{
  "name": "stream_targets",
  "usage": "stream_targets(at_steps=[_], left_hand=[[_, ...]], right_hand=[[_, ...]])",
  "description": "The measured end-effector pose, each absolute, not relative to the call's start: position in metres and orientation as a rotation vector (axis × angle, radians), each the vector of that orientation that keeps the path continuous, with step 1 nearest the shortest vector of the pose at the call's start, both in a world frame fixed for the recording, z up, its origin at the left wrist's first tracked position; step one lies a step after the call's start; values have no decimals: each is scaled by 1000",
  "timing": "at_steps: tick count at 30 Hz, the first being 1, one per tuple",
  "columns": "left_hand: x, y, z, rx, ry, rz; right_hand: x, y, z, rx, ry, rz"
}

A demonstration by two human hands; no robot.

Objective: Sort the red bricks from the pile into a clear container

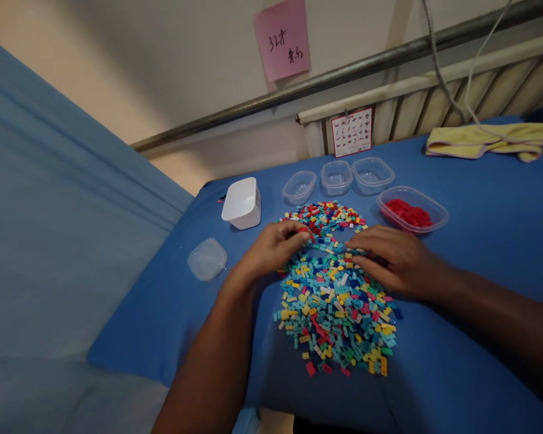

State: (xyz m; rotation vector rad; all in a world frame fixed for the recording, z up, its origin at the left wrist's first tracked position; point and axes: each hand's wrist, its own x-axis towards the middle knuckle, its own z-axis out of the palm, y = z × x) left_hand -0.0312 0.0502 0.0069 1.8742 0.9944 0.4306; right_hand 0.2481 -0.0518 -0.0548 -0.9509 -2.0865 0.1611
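A wide pile of small toy building bricks (339,289) in teal, yellow, red, blue, pink and green spreads over the blue cloth. At the pile's upper left, my left hand (280,244) is closed, with a red brick (306,230) between thumb and fingertips. Across from it, my right hand (398,258) reaches in from the right, palm down. Its fingers are stretched and thumb apart, the tips touching bricks at the pile's right side. Beyond the right hand stands a clear plastic tub (438,212) holding red bricks (408,213).
Three clear tubs, a left one (300,187), a middle one (336,178) and a right one (373,176), line the back. A white bin (242,204) and a clear lid (207,259) lie left. A yellow cloth (489,141) rests back right, near a radiator (407,102) and hanging cable.
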Motion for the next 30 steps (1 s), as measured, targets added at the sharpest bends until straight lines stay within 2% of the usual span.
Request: stream_targets(at_steps=[4, 8, 21, 30], left_hand=[[1, 19, 2, 1714, 757, 306], [13, 8, -6, 1656, 716, 284], [7, 4, -2, 1777, 652, 195], [9, 2, -5, 1616, 616, 195]], right_hand=[[245, -61, -55, -939, -2068, 80], [245, -66, -57, -933, -2060, 79], [239, -73, -50, -1009, -1970, 419], [239, -76, -46, -976, -2009, 425]])
